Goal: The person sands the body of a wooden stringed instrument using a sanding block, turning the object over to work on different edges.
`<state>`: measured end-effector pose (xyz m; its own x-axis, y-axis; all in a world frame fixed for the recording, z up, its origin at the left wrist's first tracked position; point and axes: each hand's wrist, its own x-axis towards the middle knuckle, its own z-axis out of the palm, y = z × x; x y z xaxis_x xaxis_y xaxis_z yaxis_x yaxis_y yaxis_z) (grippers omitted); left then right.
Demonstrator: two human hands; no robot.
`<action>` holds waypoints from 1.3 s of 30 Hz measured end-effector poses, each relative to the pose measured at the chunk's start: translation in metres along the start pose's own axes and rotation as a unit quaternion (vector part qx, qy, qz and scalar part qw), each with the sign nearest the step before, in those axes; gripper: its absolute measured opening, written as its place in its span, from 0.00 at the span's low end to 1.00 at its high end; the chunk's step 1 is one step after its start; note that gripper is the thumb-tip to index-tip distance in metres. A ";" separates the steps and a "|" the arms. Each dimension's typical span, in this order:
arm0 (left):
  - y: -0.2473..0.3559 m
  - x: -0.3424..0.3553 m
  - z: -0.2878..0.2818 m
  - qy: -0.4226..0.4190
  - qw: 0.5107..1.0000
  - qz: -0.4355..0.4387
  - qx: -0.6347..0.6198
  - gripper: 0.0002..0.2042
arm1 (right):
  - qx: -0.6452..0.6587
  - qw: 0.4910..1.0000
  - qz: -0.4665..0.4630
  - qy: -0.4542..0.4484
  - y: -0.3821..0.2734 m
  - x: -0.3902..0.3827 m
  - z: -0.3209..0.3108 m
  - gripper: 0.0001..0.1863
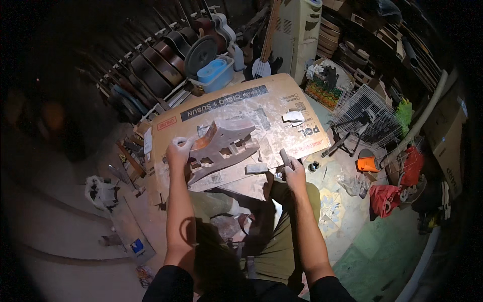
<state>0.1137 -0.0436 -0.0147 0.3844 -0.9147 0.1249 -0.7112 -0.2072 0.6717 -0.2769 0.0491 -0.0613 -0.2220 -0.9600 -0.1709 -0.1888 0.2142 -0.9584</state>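
An unpainted electric guitar body (229,135), dusty grey-brown with several cutouts, is tilted up over the cardboard-covered work surface (176,108). My left hand (178,152) grips its left end with fingers closed, next to a curved, lit tan edge. At the right front of the cardboard, my right hand (294,175) is closed around a narrow grey block (285,157), apart from the guitar body. A second grey block (256,168) lies flat between the body and my right hand. Farther back at the right is a folded whitish piece (293,117), perhaps sandpaper or cloth.
Several guitars (161,60) stand in a row at the back left, beside a light-blue tub (216,75). A wire cage (366,108), an orange object (368,163) and a red bag (385,200) lie to the right. A wooden board (132,231) is at the lower left.
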 end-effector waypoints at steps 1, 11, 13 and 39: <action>-0.005 -0.001 0.004 0.009 0.999 0.005 -0.053 0.22 | 0.009 1.000 0.019 -0.004 -0.003 -0.002 0.001 0.25; -0.013 0.009 0.017 0.004 0.954 -0.084 -0.289 0.27 | 0.049 0.999 0.003 -0.010 0.001 0.007 0.025 0.24; -0.014 0.009 0.017 0.033 0.941 -0.109 -0.319 0.25 | 0.051 0.999 0.000 -0.010 -0.006 0.003 0.029 0.24; 0.112 -0.040 0.038 0.219 0.894 0.055 -0.388 0.08 | 0.046 0.997 -0.050 0.029 0.021 0.009 0.033 0.30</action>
<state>-0.0039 -0.0435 0.0278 0.6519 -0.6560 0.3804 -0.2016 0.3336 0.9209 -0.2514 0.0393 -0.0900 -0.2621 -0.9630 -0.0631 -0.1240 0.0985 -0.9874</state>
